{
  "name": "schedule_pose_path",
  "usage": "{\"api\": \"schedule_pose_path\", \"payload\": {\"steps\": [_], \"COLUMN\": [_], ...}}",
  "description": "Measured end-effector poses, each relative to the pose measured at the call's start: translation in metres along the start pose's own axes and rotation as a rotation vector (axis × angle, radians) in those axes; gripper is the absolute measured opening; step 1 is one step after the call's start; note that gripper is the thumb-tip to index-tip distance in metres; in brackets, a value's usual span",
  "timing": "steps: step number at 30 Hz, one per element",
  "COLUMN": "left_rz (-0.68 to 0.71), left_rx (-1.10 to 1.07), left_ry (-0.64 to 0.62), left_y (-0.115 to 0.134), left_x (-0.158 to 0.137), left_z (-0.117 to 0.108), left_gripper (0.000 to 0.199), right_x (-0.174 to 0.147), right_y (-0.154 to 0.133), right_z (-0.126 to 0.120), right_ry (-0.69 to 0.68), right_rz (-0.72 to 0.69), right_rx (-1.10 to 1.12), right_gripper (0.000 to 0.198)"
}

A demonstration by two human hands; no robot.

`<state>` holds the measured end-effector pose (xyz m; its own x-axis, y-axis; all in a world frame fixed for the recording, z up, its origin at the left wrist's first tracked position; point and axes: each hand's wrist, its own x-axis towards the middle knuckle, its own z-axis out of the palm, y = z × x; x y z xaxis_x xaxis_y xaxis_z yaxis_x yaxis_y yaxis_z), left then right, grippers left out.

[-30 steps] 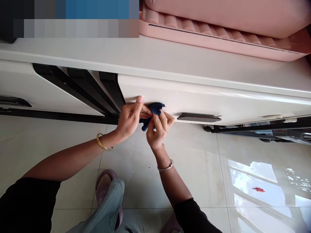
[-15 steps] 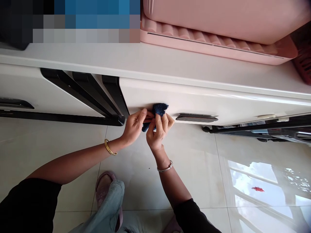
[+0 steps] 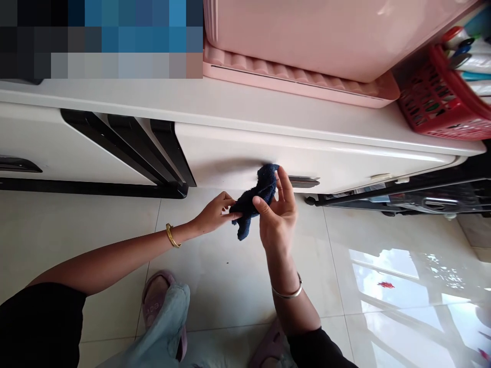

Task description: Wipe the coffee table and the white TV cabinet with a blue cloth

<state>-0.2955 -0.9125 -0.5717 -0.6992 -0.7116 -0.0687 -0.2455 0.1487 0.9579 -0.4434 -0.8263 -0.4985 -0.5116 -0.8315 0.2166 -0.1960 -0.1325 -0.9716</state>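
A dark blue fuzzy cloth (image 3: pixel 255 197) is bunched between my two hands, in front of the white drawer front (image 3: pixel 230 163). My left hand (image 3: pixel 215 212) pinches its lower left end between thumb and fingers. Around the upper right part, my right hand (image 3: pixel 280 212) grips it, thumb on the near side and fingers behind. One corner of the cloth hangs down between the hands. The dark drawer handle (image 3: pixel 305 182) is just right of my right fingers, partly hidden by them.
On the white cabinet top (image 3: pixel 153 102) stand a pink box (image 3: pixel 307 36) and a red basket (image 3: pixel 433 97) of pens or tubes. Black slanted trim (image 3: pixel 123 148) divides the cabinet fronts. A black rack (image 3: pixel 414 202) is low at right. My slippered foot (image 3: pixel 155 301) is on the tiled floor.
My right hand has turned and moved right, its palm now facing up. The cloth is more spread out and visible between the hands. The view has shifted right, bringing the red basket further in.
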Motion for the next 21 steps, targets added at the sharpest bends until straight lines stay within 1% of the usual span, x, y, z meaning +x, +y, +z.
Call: {"api": "schedule_pose_path", "payload": {"steps": [2, 3, 5, 6, 8, 9, 10, 12, 14, 15, 18, 20, 21], "left_rz": [0.055, 0.055, 0.004, -0.025, -0.041, -0.031, -0.018, 0.012, 0.043, 0.049, -0.001, -0.037, -0.038], "left_rx": [0.016, 0.008, 0.004, 0.024, 0.109, 0.165, 0.229, 0.382, 0.508, 0.531, 0.443, 0.365, 0.345], "left_ry": [0.003, -0.005, -0.016, -0.003, 0.081, 0.131, 0.168, 0.212, 0.232, 0.245, 0.312, 0.369, 0.389], "left_y": [-0.003, -0.004, -0.004, -0.003, 0.002, 0.005, 0.009, 0.017, 0.024, 0.027, 0.028, 0.025, 0.024], "left_x": [-0.007, -0.012, -0.023, -0.028, -0.036, -0.038, -0.039, -0.038, -0.035, -0.034, -0.032, -0.030, -0.029], "left_z": [-0.006, -0.010, -0.020, -0.025, -0.036, -0.041, -0.046, -0.056, -0.065, -0.068, -0.074, -0.075, -0.075], "left_gripper": [0.030, 0.031, 0.032, 0.032, 0.031, 0.029, 0.028, 0.024, 0.020, 0.020, 0.026, 0.033, 0.037], "right_x": [-0.002, -0.004, -0.014, -0.021, -0.036, -0.043, -0.049, -0.056, -0.056, -0.054, -0.047, -0.043, -0.042], "right_y": [0.002, 0.005, 0.018, 0.027, 0.045, 0.053, 0.060, 0.069, 0.072, 0.072, 0.069, 0.066, 0.066], "right_z": [-0.017, -0.024, -0.032, -0.033, -0.031, -0.030, -0.028, -0.027, -0.028, -0.028, -0.030, -0.029, -0.028], "right_ry": [-0.101, -0.157, -0.274, -0.335, -0.442, -0.480, -0.504, -0.511, -0.500, -0.482, -0.339, -0.230, -0.198], "right_rz": [0.206, 0.321, 0.555, 0.664, 0.834, 0.871, 0.869, 0.787, 0.686, 0.653, 0.610, 0.627, 0.649], "right_rx": [0.166, 0.256, 0.436, 0.516, 0.597, 0.584, 0.547, 0.473, 0.469, 0.486, 0.522, 0.548, 0.562], "right_gripper": [0.072, 0.068, 0.059, 0.056, 0.050, 0.048, 0.045, 0.040, 0.038, 0.037, 0.036, 0.040, 0.042]}}
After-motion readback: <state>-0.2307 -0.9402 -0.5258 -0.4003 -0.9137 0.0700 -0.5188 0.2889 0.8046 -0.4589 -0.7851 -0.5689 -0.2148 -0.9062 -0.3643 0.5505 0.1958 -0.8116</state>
